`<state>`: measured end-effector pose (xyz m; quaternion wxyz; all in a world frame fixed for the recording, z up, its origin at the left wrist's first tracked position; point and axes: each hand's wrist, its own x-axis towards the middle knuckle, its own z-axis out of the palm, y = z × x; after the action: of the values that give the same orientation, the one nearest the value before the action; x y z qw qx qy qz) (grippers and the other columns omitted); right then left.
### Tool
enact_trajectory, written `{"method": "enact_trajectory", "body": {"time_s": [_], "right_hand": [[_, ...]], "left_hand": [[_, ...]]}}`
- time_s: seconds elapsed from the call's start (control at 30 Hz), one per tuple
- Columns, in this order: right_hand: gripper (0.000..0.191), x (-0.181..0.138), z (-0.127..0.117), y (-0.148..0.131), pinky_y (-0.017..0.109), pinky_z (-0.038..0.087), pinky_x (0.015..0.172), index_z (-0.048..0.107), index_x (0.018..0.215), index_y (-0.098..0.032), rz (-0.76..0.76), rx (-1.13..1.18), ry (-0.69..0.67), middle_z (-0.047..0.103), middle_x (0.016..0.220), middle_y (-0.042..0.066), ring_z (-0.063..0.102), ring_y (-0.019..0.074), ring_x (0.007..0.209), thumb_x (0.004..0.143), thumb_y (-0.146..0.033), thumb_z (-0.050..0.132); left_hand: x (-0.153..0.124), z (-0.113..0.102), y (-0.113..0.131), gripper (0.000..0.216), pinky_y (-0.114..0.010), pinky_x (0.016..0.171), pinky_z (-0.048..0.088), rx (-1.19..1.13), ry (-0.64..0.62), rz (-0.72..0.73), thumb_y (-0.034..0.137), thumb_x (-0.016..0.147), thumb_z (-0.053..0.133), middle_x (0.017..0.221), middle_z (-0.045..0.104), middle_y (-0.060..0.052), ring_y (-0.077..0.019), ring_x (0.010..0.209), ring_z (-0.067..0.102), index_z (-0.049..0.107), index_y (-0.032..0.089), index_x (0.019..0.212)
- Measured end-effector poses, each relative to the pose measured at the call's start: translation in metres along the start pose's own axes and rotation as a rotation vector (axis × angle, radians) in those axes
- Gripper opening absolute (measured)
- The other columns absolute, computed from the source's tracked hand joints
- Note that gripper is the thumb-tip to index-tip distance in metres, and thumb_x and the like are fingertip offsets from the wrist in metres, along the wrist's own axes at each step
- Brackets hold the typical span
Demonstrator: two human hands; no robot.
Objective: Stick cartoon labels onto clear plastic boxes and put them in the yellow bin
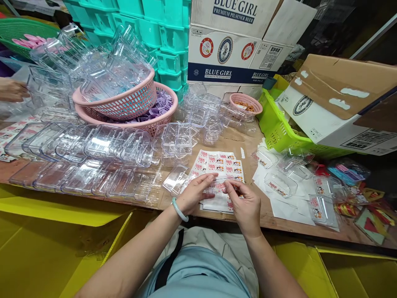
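My left hand [197, 193], with a pale bangle [179, 210] at the wrist, grips a clear plastic lid [209, 189] above the sticker sheets. The fingers of my right hand [245, 203] are pinched together by the lid's right end; what lies between them is too small to make out. Beneath both hands are white sticker sheets [217, 162] printed with red lettering and a small cartoon figure. Just left of my left hand, another clear plastic lid [176, 179] rests on the cardboard. To the right, clear lids bearing stickers [281, 185] lie on white paper [283, 209].
Rows of clear plastic cases [120, 145] line the left of the table. Pink baskets [124, 99] hold clear and purple parts. Teal crates [169, 62] and beer cartons [229, 49] stand behind; a lime basket [276, 124] is at right. Another person's hand [12, 90] shows far left.
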<state>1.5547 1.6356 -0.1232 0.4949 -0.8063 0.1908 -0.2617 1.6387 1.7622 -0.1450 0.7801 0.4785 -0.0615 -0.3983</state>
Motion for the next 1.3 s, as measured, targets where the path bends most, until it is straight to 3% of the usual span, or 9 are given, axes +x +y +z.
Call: {"method": "enact_trajectory", "body": {"time_s": [0.2,0.4,0.53,0.7,0.8,0.9,1.03,1.23,1.3], "right_hand": [[0.02,-0.001,-0.002,0.002,0.026,0.046,0.061,0.07,0.085,-0.02,-0.074,-0.153,-0.029,0.068,0.074,0.002,0.057,0.0131,0.059,0.085,-0.037,0.06],[0.014,-0.006,-0.004,0.001,0.03,0.045,0.068,0.07,0.087,-0.022,-0.39,-0.432,0.015,0.07,0.076,0.005,0.062,0.0182,0.067,0.088,-0.027,0.057],[0.014,-0.008,-0.007,0.009,0.03,0.047,0.075,0.068,0.093,-0.019,-0.474,-0.474,0.061,0.072,0.085,0.007,0.064,0.0185,0.074,0.088,-0.024,0.055],[0.018,0.005,-0.032,0.032,0.027,0.047,0.063,0.063,0.088,-0.018,-0.188,-0.313,0.29,0.06,0.07,0.002,0.054,0.0138,0.059,0.087,-0.034,0.057],[0.036,0.01,-0.041,0.036,0.028,0.05,0.069,0.057,0.102,-0.019,-0.048,-0.079,0.332,0.062,0.089,0.005,0.058,0.0151,0.074,0.077,-0.042,0.068],[0.073,0.01,-0.039,0.029,0.033,0.052,0.082,0.045,0.125,-0.022,0.06,0.074,0.13,0.059,0.117,0.012,0.059,0.0212,0.101,0.064,-0.046,0.078],[0.053,0.006,-0.046,0.023,0.034,0.054,0.077,0.056,0.113,-0.018,0.265,0.318,-0.106,0.068,0.101,0.011,0.065,0.0222,0.092,0.077,-0.055,0.064],[0.068,0.004,-0.082,0.023,0.035,0.053,0.083,0.048,0.129,-0.026,0.113,0.188,-0.241,0.061,0.117,0.009,0.063,0.0226,0.102,0.07,-0.05,0.072],[0.067,0.015,-0.11,0.03,0.038,0.053,0.081,0.051,0.123,-0.023,0.055,0.026,-0.043,0.059,0.116,0.01,0.064,0.0227,0.095,0.067,-0.052,0.073]], "left_hand": [[-0.002,0.001,-0.001,0.05,-0.035,0.087,0.046,0.037,-0.032,-0.011,0.039,0.069,0.076,0.114,0.06,-0.008,-0.0221,0.107,0.054,0.063,0.024,0.115],[-0.002,0.009,-0.002,0.057,-0.03,0.077,0.046,0.103,0.051,0.002,0.035,0.06,0.081,0.09,0.061,-0.004,-0.0152,0.085,0.057,0.065,0.018,0.112],[-0.002,0.015,-0.004,0.057,-0.027,0.074,0.044,0.147,0.103,0.083,0.034,0.059,0.082,0.084,0.063,-0.004,-0.0131,0.078,0.055,0.066,0.014,0.111],[-0.006,0.014,-0.004,0.06,-0.029,0.076,0.047,0.107,0.141,0.068,0.037,0.061,0.081,0.102,0.065,-0.007,-0.0165,0.087,0.059,0.064,0.018,0.115],[-0.007,0.017,-0.003,0.058,-0.029,0.077,0.048,0.141,0.103,0.077,0.038,0.065,0.078,0.11,0.064,-0.008,-0.0174,0.09,0.06,0.062,0.02,0.118],[-0.008,0.026,-0.001,0.055,-0.03,0.08,0.048,0.211,0.04,0.11,0.037,0.069,0.075,0.116,0.063,-0.009,-0.0202,0.098,0.059,0.061,0.021,0.12],[-0.009,0.035,0.001,0.05,-0.032,0.081,0.049,0.222,-0.036,0.078,0.035,0.073,0.071,0.115,0.064,-0.009,-0.0221,0.099,0.06,0.06,0.021,0.119],[-0.006,0.05,-0.003,0.048,-0.038,0.1,0.043,0.435,-0.208,0.258,0.03,0.08,0.064,0.138,0.049,-0.011,-0.0268,0.123,0.048,0.055,0.024,0.127],[-0.014,0.052,-0.012,0.057,-0.042,0.106,0.037,0.591,-0.191,0.357,0.03,0.082,0.063,0.149,0.036,-0.009,-0.0286,0.133,0.038,0.046,0.029,0.137]]}}
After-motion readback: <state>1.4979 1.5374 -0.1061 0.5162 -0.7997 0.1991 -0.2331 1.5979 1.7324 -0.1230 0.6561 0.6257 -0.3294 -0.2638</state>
